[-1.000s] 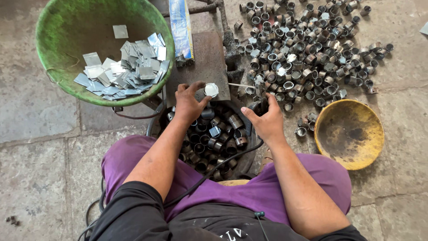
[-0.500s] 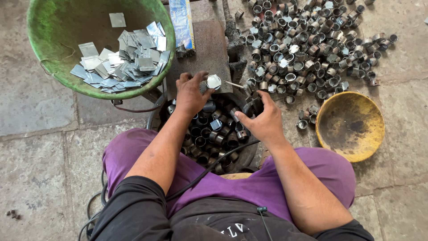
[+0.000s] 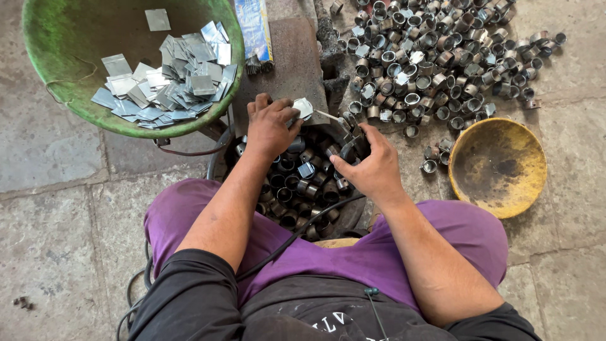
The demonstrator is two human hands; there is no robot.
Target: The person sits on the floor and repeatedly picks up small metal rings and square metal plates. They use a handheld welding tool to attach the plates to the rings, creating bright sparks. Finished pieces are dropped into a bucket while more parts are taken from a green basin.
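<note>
A: Nearest the camera, what is there?

B: One person seated on the stone floor (image 3: 50, 252), in purple trousers (image 3: 353, 252) and a black top, with one black cable (image 3: 303, 227) running across the lap.

A: And between the knees?

B: One dark round container (image 3: 297, 189) packed with short metal ring pieces, too many to count.

A: The hands?

B: Two. The left hand (image 3: 270, 126) is closed, its fingers pinching one small silvery metal piece (image 3: 303, 107) at the near edge of the dark flat work block (image 3: 284, 69). The right hand (image 3: 372, 165) is curled shut around one dark tool (image 3: 353, 146), whose thin tip (image 3: 328, 115) points at that silvery piece and sits just beside it.

A: To the right?

B: One shallow yellow metal bowl (image 3: 499, 165) on the floor, with a few stray rings near its left rim.

A: Farther out?

B: One green round basin (image 3: 57, 69) at upper left, holding a heap of flat silvery square metal plates (image 3: 164, 88), dozens, with one lying apart. One blue packet (image 3: 255, 28) lies beside the basin. At upper right, a wide scatter of metal rings (image 3: 435, 57) covers the floor, far beyond counting.
</note>
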